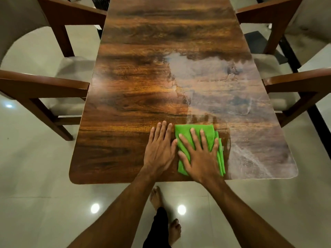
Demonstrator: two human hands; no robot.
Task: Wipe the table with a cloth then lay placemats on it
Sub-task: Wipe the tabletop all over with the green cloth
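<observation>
A long dark wooden table runs away from me. A folded green cloth lies near its front edge, right of centre. My right hand presses flat on the cloth with fingers spread and straight. Just left of the cloth, my left hand rests flat on the bare wood, fingers straight and together, its thumb side touching the cloth's edge. A pale, streaky wet film covers the right half of the table from the front corner to about the middle. No placemats are in view.
A wooden armchair with a pale seat stands at the table's left side and another at its right. The floor is glossy light tile. My bare feet stand just below the table's front edge.
</observation>
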